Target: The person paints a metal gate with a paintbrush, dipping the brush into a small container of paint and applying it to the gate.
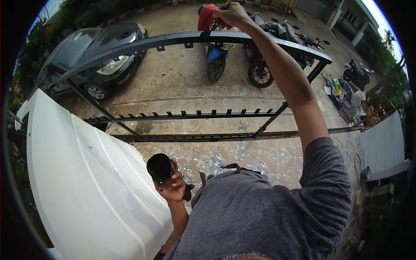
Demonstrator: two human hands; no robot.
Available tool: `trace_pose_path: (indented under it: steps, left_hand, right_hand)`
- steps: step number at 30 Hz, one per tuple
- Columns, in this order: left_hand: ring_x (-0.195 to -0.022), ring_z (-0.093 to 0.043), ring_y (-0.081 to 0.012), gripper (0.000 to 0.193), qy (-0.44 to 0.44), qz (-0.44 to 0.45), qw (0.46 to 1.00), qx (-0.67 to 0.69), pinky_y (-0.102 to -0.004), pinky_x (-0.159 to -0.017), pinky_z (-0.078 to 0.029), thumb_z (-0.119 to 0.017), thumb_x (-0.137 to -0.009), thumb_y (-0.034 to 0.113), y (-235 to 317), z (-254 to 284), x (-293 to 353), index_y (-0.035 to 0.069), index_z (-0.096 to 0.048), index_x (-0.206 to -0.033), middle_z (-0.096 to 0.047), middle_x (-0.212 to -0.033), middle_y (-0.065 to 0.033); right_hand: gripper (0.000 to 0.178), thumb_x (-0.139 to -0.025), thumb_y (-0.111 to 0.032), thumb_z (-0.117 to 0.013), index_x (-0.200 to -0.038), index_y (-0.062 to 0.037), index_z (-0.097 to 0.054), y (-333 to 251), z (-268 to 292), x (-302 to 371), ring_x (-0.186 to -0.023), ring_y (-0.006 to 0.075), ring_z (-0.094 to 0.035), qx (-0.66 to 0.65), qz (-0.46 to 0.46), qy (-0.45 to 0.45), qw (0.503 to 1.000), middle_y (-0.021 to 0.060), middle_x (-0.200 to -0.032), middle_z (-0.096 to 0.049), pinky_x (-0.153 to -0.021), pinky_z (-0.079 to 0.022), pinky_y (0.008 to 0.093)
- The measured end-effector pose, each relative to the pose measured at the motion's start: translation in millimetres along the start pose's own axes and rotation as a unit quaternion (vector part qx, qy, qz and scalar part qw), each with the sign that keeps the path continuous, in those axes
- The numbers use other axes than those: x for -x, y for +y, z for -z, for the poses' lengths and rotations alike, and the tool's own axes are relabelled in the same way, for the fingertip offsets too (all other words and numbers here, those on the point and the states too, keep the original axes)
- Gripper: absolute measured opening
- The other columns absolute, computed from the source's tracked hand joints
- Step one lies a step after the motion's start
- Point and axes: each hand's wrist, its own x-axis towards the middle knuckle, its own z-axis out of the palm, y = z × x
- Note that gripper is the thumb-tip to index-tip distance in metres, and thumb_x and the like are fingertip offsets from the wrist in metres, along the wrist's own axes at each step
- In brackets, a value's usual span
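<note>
My left hand (173,187) is closed around a round paint can (160,167), held low beside my body. Its opening faces up and looks black inside; a black smear marks my palm. My right arm stretches far forward and up. At its end my right hand (234,17) is closed on what looks like a paintbrush (212,28), mostly hidden by the fingers, with its dark tip at the top rail. That rail belongs to a black metal frame (173,40) with small tabs along its bars.
A large white panel (95,173) curves along my left, near the paint can. Beyond the frame stand a dark car (102,56) and several motorbikes (216,65), one topped by something red (207,16). Bags and clutter (346,97) lie at the right.
</note>
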Motion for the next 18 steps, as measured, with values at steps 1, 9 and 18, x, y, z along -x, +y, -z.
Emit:
trace_pose_path:
  steps: [1, 9, 18]
  left_hand:
    - [-0.094, -0.057, -0.0258, 0.071, 0.002, 0.015, 1.0, -0.002, -0.0302, -0.067, -0.054, -0.057, -0.091, 0.047, 1, 0, -4, 0.009, -0.039, -0.148, -0.037, -0.151, -0.0174]
    - [-0.094, -0.057, -0.0259, 0.071, 0.021, 0.093, 0.995, 0.005, -0.0306, -0.066, -0.054, -0.059, -0.089, 0.046, -16, 1, -23, 0.011, -0.041, -0.147, -0.039, -0.15, -0.018]
    - [-0.094, -0.06, -0.0259, 0.066, 0.056, 0.171, 0.983, -0.04, -0.0291, -0.064, -0.056, -0.059, -0.09, 0.041, -74, 0, -47, 0.011, -0.042, -0.146, -0.043, -0.147, -0.0182]
  right_hand:
    - [0.032, -0.082, -0.033, -0.062, -0.068, -0.0065, -0.073, 2, 19, 7, -0.054, 0.0139, -0.068, 0.068, 0.009, 0.011, 0.998, 0.0073, -0.061, -0.07, -0.057, -0.057, 0.0282]
    - [0.033, -0.082, -0.036, -0.059, -0.068, -0.01, -0.074, 43, 137, 55, -0.064, 0.0173, -0.071, 0.196, -0.044, 0.085, 0.976, 0.0049, -0.06, -0.068, -0.068, -0.056, 0.033]
    - [0.029, -0.083, -0.035, -0.06, -0.076, -0.011, -0.075, 102, 256, 132, -0.064, 0.0151, -0.071, 0.17, -0.125, 0.126, 0.969, 0.0044, -0.061, -0.069, -0.068, -0.056, 0.0323]
